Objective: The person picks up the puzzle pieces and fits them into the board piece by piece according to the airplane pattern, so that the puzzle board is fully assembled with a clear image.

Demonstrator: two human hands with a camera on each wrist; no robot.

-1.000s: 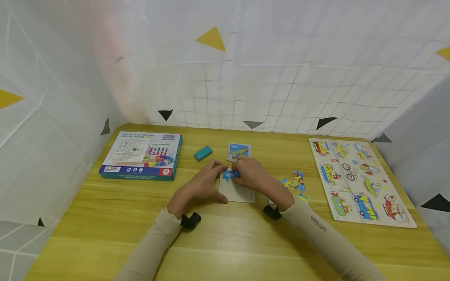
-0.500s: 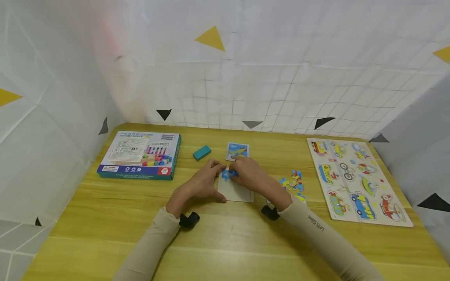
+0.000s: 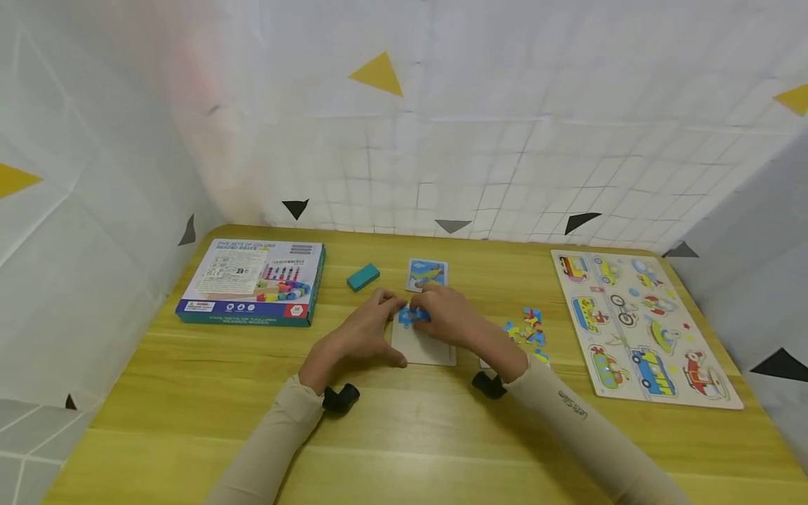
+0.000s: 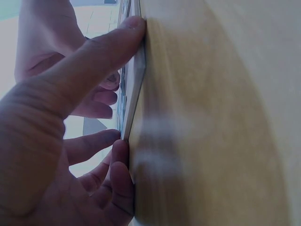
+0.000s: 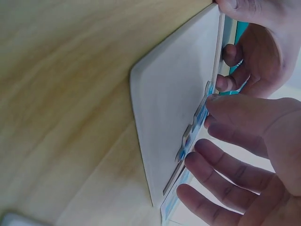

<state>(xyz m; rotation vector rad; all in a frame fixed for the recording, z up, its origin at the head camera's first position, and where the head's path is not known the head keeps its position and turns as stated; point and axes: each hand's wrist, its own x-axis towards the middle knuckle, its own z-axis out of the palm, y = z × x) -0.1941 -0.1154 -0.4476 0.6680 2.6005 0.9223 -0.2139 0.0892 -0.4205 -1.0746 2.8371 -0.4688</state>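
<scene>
A pale square puzzle tray (image 3: 424, 349) lies on the table between both hands. Blue jigsaw pieces (image 3: 407, 316) sit along its far edge. My left hand (image 3: 361, 331) holds the tray's left side, thumb at the near corner and fingers at the far one; the left wrist view shows the thumb (image 4: 101, 59) along the edge. My right hand (image 3: 451, 317) pinches a blue jigsaw piece (image 5: 201, 113) at the far edge, its thumb on the piece and the forefinger partly hidden behind. Just beyond lies a small picture card (image 3: 427, 272) with a yellow plane.
Several loose jigsaw pieces (image 3: 533, 326) lie right of the tray, partly behind the right forearm. A teal block (image 3: 362, 278) is at the back left, near a boxed bead set (image 3: 249, 280). A wooden vehicle puzzle board (image 3: 644, 330) occupies the right side.
Both hands keep their places at the tray, with the right fingertips shifting only slightly over the blue pieces. The head view moves a little.
</scene>
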